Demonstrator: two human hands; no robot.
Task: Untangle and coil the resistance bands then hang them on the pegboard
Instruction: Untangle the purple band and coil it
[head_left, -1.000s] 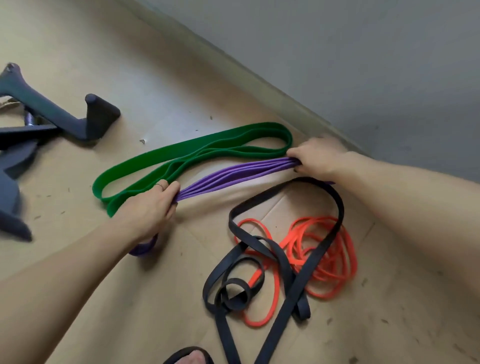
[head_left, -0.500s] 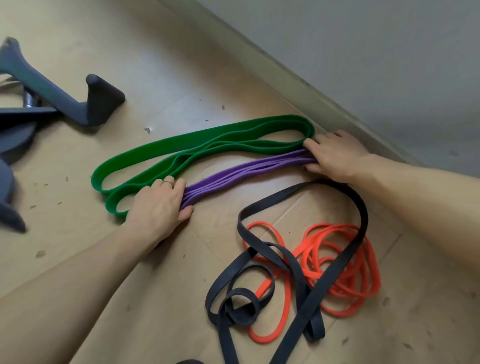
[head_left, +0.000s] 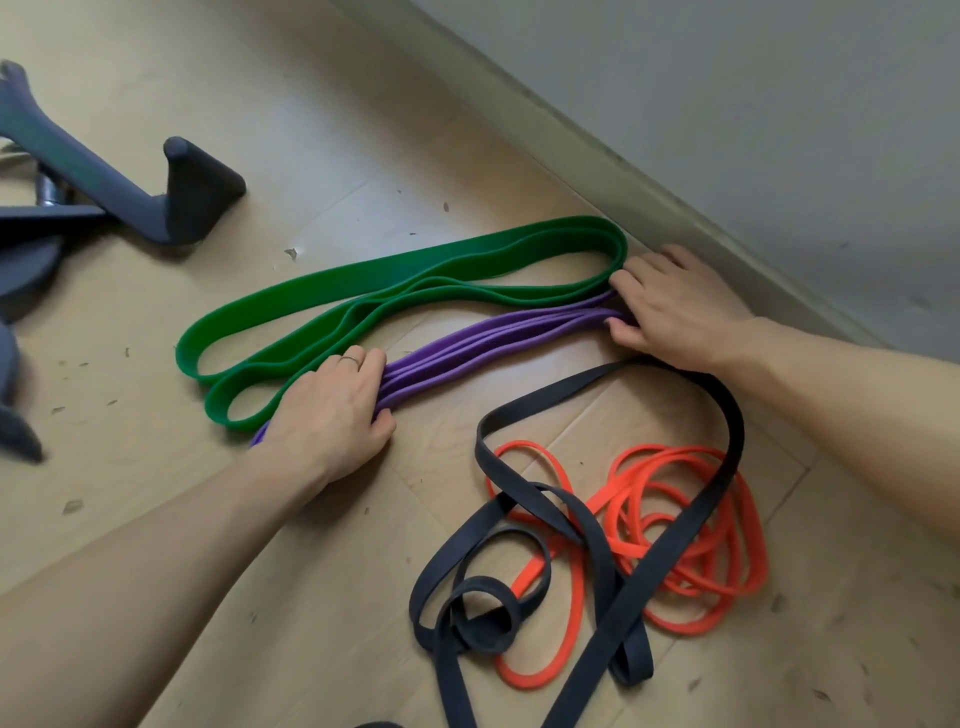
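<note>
**Two bands folded, two still tangled, none hung**

The green band (head_left: 395, 291) lies folded in long loops on the floor, far left. Just near of it lies the purple band (head_left: 483, 348), also folded; the left hand (head_left: 332, 415) presses its left end and the right hand (head_left: 670, 306) its right end, fingers mostly flat, not clenched. The black band (head_left: 587, 525) and orange band (head_left: 691, 525) remain knotted together, near right. No pegboard is in view, so hanging is all still ahead.

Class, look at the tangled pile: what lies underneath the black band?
The orange band lies under the black band, its loops showing either side on the wooden floor. Where black crosses it, the orange is covered.
</note>
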